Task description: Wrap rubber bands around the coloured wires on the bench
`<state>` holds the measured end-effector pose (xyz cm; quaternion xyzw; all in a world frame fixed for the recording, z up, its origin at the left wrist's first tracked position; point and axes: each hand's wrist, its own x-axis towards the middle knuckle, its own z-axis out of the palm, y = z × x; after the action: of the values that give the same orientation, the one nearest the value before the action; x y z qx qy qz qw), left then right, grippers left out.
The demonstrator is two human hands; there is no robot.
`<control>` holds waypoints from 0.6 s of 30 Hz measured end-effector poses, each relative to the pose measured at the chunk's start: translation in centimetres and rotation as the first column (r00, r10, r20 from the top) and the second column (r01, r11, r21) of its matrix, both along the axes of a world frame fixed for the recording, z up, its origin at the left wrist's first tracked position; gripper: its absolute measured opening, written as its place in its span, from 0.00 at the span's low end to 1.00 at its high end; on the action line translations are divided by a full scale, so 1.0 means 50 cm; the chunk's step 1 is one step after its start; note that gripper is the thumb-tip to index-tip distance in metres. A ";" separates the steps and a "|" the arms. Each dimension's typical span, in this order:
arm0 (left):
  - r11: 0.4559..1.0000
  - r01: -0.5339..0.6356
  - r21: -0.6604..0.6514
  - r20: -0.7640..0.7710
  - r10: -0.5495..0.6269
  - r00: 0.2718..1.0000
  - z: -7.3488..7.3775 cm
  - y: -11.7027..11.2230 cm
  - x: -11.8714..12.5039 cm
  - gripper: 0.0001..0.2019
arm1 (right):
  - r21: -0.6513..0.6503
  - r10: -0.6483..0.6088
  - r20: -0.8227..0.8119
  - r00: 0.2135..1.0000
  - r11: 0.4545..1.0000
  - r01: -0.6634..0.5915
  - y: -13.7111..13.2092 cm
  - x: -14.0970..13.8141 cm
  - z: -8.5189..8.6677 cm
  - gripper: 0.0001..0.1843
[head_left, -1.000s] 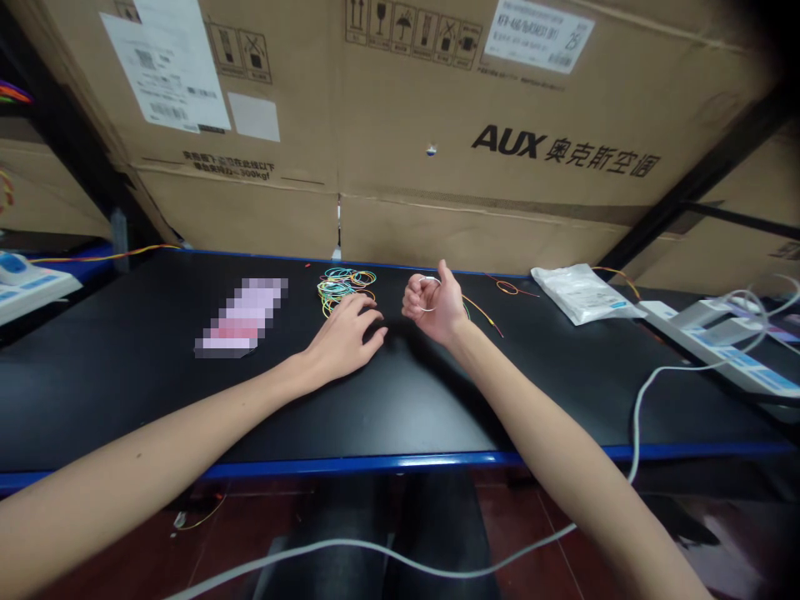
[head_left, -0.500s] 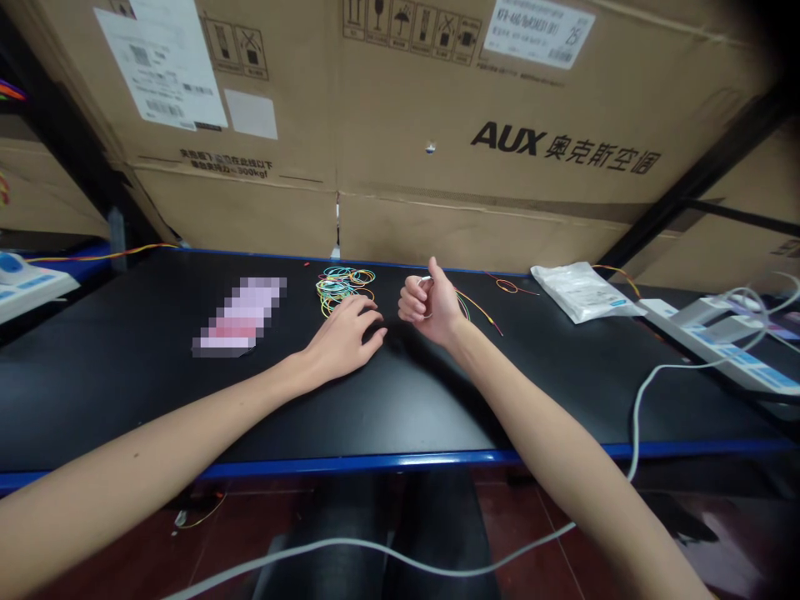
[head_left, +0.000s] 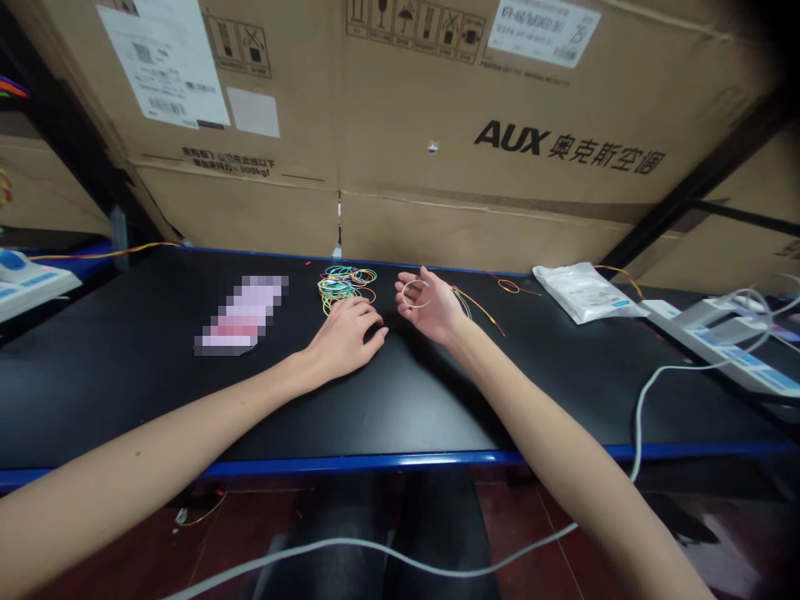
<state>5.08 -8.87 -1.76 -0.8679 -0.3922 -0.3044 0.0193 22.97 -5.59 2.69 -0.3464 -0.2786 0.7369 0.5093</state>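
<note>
Well, the left hand [head_left: 347, 337] rests palm down on the black workbench [head_left: 400, 408], fingers loosely curled and holding nothing, fingertips just below a tangle of thin coloured wire loops [head_left: 346, 286]. The right hand [head_left: 431, 307] lies palm up with its fingers wide, a thin pale wire loop [head_left: 403, 293] resting across them, loosely cradled rather than gripped. Yellow and orange wires [head_left: 478, 310] lie just beside that hand, with a short orange wire [head_left: 512, 287] farther right. A narrow gap separates the hands. A blurred pink packet [head_left: 242, 317] lies left of the tangle, a white plastic bag [head_left: 584, 293] toward the right. Cardboard cartons [head_left: 562, 217] line the back edge, leaving a wide stretch of tabletop between the hands and the blue front edge [head_left: 356, 461].
</note>
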 end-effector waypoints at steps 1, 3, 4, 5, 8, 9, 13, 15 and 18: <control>1.000 -0.003 -0.001 -0.003 0.003 1.000 0.000 0.000 0.000 0.11 | -0.010 -0.004 -0.001 1.000 1.000 0.004 0.001 0.002 0.000 0.19; 1.000 -0.009 -0.003 -0.011 0.009 1.000 -0.001 -0.001 -0.001 0.11 | -0.011 0.004 -0.010 1.000 1.000 -0.004 0.003 0.004 -0.002 0.20; 1.000 -0.010 -0.003 -0.016 0.010 1.000 -0.002 -0.001 -0.001 0.11 | -0.006 0.010 -0.017 1.000 1.000 -0.010 0.003 0.005 -0.002 0.21; 1.000 -0.011 -0.003 -0.021 0.011 1.000 -0.002 -0.001 -0.001 0.11 | 0.001 0.016 -0.024 1.000 1.000 -0.016 0.004 0.006 -0.002 0.21; 1.000 -0.013 -0.004 -0.034 0.013 0.999 -0.004 0.000 -0.001 0.12 | 0.025 0.034 -0.036 0.999 0.999 -0.033 0.003 0.006 -0.003 0.24; 1.000 -0.014 -0.006 -0.036 0.013 0.999 -0.004 0.000 0.000 0.11 | 0.033 0.040 -0.037 0.999 0.999 -0.038 0.003 0.006 -0.004 0.25; 1.000 -0.007 -0.016 -0.024 0.006 1.000 -0.002 0.000 0.001 0.11 | 0.077 0.079 -0.025 0.997 0.994 -0.077 -0.001 0.004 -0.003 0.28; 1.000 0.001 -0.024 -0.010 -0.001 1.000 -0.002 -0.001 0.002 0.10 | 0.102 0.094 -0.005 0.996 0.990 -0.093 -0.003 0.003 -0.003 0.29; 0.999 0.006 -0.035 0.007 -0.006 1.000 -0.002 -0.002 0.002 0.10 | 0.119 0.086 0.033 0.996 0.989 -0.089 -0.004 0.001 -0.001 0.30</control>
<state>5.18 -8.96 -1.84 -0.8682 -0.3950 -0.3005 0.0018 23.04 -5.81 2.61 -0.3128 -0.3443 0.7355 0.4926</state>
